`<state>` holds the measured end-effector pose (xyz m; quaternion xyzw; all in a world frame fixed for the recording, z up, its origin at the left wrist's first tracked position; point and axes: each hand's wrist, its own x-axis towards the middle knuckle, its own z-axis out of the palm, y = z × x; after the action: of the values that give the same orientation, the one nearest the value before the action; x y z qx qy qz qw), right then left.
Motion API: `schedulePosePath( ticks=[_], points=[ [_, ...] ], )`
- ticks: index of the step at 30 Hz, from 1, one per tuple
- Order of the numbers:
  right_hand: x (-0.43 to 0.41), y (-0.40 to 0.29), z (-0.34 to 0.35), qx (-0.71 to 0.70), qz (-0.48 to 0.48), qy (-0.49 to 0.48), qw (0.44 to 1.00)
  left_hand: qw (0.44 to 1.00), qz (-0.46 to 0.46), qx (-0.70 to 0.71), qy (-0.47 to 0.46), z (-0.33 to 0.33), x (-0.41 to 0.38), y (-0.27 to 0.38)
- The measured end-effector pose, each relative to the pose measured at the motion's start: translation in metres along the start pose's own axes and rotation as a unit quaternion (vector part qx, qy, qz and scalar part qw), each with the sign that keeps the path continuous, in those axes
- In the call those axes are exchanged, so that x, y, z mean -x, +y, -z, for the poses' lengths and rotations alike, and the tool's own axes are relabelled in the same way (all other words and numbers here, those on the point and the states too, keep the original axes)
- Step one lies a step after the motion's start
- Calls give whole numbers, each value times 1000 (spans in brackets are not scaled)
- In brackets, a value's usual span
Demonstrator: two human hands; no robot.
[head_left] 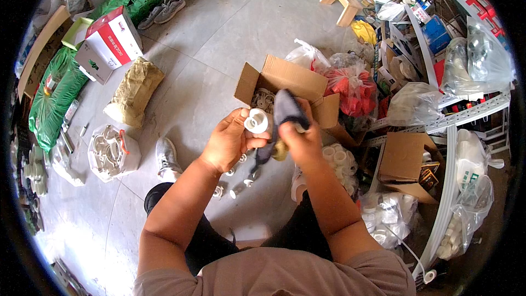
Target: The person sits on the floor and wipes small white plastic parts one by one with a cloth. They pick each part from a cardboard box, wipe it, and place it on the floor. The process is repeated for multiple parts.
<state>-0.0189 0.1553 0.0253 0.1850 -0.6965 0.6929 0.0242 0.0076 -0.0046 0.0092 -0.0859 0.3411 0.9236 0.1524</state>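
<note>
In my left hand [228, 139] is a white plastic pipe fitting [256, 121], its round opening turned up towards me. My right hand [302, 139], just beside it, grips a dark cloth [287, 111] that is blurred and hangs down between the hands. Beyond both hands stands an open cardboard box [287, 74] with light-coloured fittings inside, partly hidden by the cloth. Several small white fittings [234, 193] lie on the floor below my hands, between my feet.
On the left are a clear container of fittings [114, 152], a brown paper package [137, 90] and a red-and-white box [115, 41]. To the right, bags of fittings [339, 160] and a metal shelf [452, 115] stand close. A wooden stool [343, 0] is farther off.
</note>
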Motion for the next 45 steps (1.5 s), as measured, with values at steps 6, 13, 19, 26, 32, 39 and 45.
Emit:
schedulePosePath(
  ticks=[6, 13, 19, 26, 32, 39, 45],
  points=[
    [1, -4, -18, 230, 136, -110, 957, 987, -83, -134, 29, 7, -3, -16],
    [-4, 10, -2, 55, -68, 27, 996, 887, -229, -399, -37, 7, 2, -12],
    [-9, 6, 26, -160, -179, 63, 969, 968, -105, -218, -64, -3, 9, -8],
    [8, 6, -5, 206, 92, -27, 974, 846, -249, -471, 8, 12, -1, -25],
    [-6, -6, 9, 144, -65, 32, 987, 934, -132, -327, 58, 16, 4, -19],
    [4, -2, 41, 167, -143, -25, 975, 560, -97, -823, -1, 85, -58, -50],
    [15, -6, 58, 180, -136, -32, 974, 587, -49, -802, -93, 138, -130, -110]
  ],
)
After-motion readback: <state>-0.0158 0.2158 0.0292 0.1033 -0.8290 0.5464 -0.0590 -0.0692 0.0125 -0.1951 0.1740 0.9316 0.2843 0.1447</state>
